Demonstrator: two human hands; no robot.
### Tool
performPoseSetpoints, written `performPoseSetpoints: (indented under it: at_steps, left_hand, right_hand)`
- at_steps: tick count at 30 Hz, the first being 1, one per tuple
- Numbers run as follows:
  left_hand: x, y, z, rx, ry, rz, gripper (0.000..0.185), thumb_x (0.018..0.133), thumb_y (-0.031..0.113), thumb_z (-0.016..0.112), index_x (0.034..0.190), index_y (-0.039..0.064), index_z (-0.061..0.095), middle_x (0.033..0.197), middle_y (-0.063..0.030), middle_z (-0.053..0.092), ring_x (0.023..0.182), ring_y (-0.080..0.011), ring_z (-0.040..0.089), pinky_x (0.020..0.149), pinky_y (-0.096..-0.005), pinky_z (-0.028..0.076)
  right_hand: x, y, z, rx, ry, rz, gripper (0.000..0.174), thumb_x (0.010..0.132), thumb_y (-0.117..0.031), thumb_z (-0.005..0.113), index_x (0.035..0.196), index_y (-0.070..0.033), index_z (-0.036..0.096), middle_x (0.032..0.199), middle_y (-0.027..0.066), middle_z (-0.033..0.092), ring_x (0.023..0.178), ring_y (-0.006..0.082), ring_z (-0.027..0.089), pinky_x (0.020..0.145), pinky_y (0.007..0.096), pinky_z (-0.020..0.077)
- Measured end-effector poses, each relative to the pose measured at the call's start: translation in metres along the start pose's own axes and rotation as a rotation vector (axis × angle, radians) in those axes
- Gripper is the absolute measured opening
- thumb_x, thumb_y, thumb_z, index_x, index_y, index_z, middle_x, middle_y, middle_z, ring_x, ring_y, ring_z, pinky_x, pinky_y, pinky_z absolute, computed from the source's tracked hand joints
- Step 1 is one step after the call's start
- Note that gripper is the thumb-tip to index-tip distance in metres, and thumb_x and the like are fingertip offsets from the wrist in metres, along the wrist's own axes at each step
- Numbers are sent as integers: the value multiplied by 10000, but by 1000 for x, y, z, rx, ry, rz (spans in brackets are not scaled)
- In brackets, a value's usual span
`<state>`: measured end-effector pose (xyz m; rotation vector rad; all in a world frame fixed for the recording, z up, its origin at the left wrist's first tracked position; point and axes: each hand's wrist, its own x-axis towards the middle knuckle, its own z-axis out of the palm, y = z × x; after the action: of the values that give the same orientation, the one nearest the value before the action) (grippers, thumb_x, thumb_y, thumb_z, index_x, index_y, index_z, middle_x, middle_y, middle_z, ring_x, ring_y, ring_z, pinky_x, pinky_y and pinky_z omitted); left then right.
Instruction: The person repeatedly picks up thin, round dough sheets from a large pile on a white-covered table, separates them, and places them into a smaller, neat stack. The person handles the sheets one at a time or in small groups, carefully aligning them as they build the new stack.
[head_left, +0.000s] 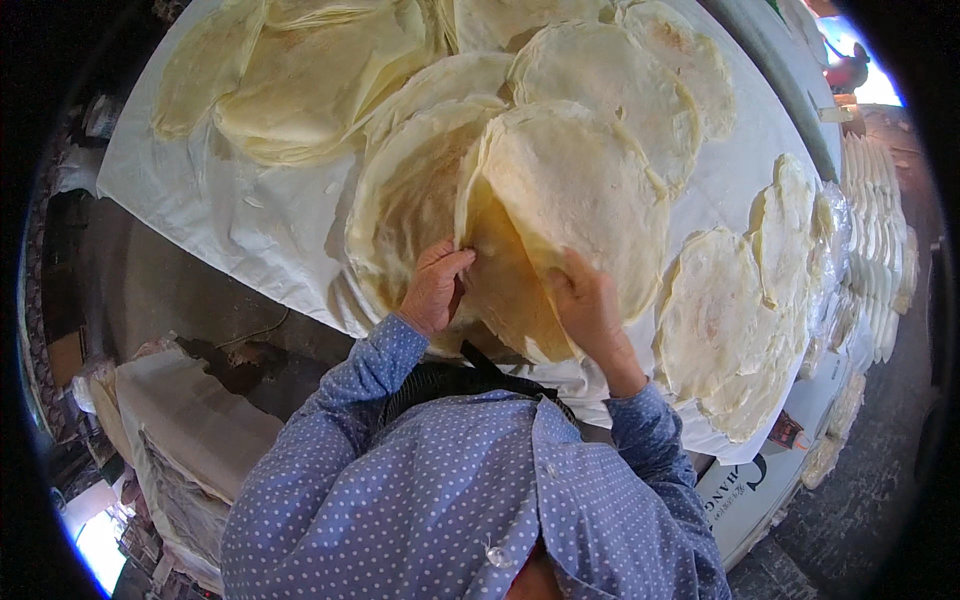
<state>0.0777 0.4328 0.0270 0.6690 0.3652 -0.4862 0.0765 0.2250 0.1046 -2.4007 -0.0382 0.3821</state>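
Thin round flatbreads lie in overlapping stacks on a white cloth in front of me. My left hand (437, 283) pinches the left edge of a flatbread (495, 262) between thumb and fingers. My right hand (589, 304) is closed on the lower edge of a pale flatbread (574, 187), which is lifted and folded back, with a darker gap beneath it. Another flatbread (412, 187) lies just left of these. Farther off are a thick stack (322, 90) at the upper left and more rounds (607, 82) at the upper right.
The white cloth (225, 202) covers the table. Irregular flatbreads (709, 315) lie at its right side, near clear plastic packets (829, 240) and a row of pale packages (870, 225). A small bottle (787, 433) rests at the lower right. A cloth-covered stack (195, 420) stands at the lower left.
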Motion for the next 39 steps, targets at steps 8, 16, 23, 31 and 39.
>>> performPoseSetpoints:
  at_steps: [8,16,23,31,39]
  left_hand:
    - [3,-9,-14,112,92,109,286,869,55,485,1135,4,577,1051,-77,645,980,-186,604,880,-309,473]
    - [9,0,0,363,147,300,395,827,25,459,1211,-26,531,1128,-113,621,1014,-203,599,918,-320,460]
    - [3,0,-12,324,208,319,476,813,8,434,1286,-26,477,1229,-129,574,1090,-228,574,952,-332,449]
    - [1,-11,-25,219,167,285,475,918,140,414,1377,21,390,1340,-113,497,1207,-245,498,1032,-376,387]
    - [-1,11,-14,112,155,219,463,975,298,404,1368,52,414,1337,-116,506,1210,-254,501,1039,-396,388]
  right_hand:
    - [31,79,-119,752,157,186,177,829,-48,604,989,22,637,883,72,671,741,121,622,662,270,503]
    - [66,184,-312,301,403,17,171,805,-88,622,946,-5,674,804,-3,641,678,71,578,590,255,473]
    - [58,163,-488,-452,817,-175,212,860,-233,580,1028,-145,675,736,53,660,641,157,625,572,322,485]
    - [60,288,-424,-954,850,-152,297,869,-179,513,1149,-186,612,926,138,668,822,340,647,725,463,516]
    - [25,201,-164,-206,289,-308,362,809,-66,636,1167,-65,583,1285,127,541,1154,307,534,963,376,449]
